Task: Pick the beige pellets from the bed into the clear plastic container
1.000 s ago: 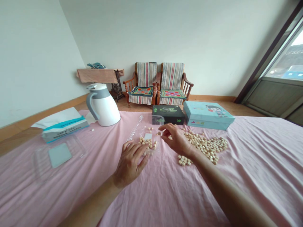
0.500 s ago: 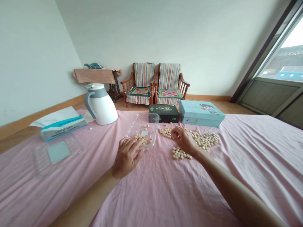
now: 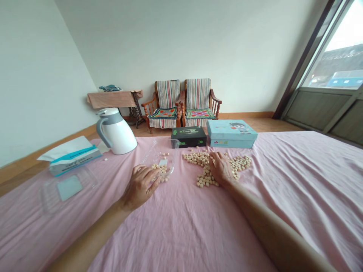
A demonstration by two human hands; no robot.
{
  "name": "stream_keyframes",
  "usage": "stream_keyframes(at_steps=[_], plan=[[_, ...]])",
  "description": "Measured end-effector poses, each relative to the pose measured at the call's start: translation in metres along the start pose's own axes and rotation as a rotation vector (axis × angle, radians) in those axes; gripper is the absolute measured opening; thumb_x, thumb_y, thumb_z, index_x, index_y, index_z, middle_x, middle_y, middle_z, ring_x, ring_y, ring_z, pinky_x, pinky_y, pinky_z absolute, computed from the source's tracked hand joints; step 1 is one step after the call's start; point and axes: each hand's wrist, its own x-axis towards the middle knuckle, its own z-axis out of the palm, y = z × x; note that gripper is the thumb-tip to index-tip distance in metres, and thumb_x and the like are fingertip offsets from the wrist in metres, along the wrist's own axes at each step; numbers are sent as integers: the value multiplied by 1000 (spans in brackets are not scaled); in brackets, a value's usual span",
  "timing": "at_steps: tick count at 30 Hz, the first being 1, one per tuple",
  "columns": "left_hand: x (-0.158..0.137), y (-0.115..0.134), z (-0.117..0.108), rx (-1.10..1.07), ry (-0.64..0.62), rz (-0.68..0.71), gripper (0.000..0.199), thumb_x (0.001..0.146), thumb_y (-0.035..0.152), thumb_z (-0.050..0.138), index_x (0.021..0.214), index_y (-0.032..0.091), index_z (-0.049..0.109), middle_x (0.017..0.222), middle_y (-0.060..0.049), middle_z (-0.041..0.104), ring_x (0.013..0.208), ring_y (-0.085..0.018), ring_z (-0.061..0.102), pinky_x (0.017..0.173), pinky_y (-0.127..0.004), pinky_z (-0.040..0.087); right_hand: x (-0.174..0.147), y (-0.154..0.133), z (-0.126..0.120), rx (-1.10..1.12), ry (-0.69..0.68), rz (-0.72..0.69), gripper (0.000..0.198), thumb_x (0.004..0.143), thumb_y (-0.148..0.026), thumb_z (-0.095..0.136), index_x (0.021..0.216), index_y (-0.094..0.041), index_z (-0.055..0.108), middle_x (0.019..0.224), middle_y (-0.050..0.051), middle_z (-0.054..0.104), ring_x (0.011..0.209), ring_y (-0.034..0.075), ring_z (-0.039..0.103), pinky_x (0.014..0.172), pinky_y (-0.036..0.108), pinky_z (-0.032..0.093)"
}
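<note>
My left hand (image 3: 139, 186) rests at the near left edge of a clear plastic tray (image 3: 176, 145), its fingers stretched over the rim and the thumb apart. Several small round tan pieces (image 3: 162, 168) lie in the tray's near part, with a white label among them. My right hand (image 3: 221, 169) lies low over a spread of the same tan pieces (image 3: 240, 164) on the cloth, fingers apart and reaching forward. Its fingertips touch the pieces; whether one is under them is hidden. More pieces (image 3: 205, 180) lie to the left of its wrist.
A black box (image 3: 188, 138) and a light blue box (image 3: 231, 136) stand behind the pieces. On the left are a white jug (image 3: 121, 136), a tissue pack (image 3: 75, 158) and a clear plastic lid (image 3: 69, 188). A pink cloth (image 3: 176, 234) covers the table.
The view has shifted slightly. My right hand has lowered from a pinched pose above the pieces and now lies spread on them. My left hand stays at the tray.
</note>
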Motion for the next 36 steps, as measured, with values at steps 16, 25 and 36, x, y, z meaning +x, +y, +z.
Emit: stream_keyframes(at_steps=[16,25,36], plan=[[33,110,52,-438,-193,-137,17,81,14,55,98,19,56,96,-5,60,91,-18,58,79,-32,49,1,2,5,105,-99,84,17,85,-25,43,86,-18,58,93,6,62,78,16,54,68,26,35],[50,110,75,-457,-230,-183,9,75,11,58,79,18,56,81,-2,58,73,-14,57,64,-25,46,0,-1,6,60,-90,62,16,85,-23,43,88,-18,58,92,6,62,79,16,55,68,26,34],[77,28,-12,-195,152,-218,8,81,18,53,86,18,59,80,-1,61,69,-13,57,65,-26,46,0,-1,8,48,-113,48,15,83,-19,44,86,-19,59,93,6,62,84,17,55,71,27,34]])
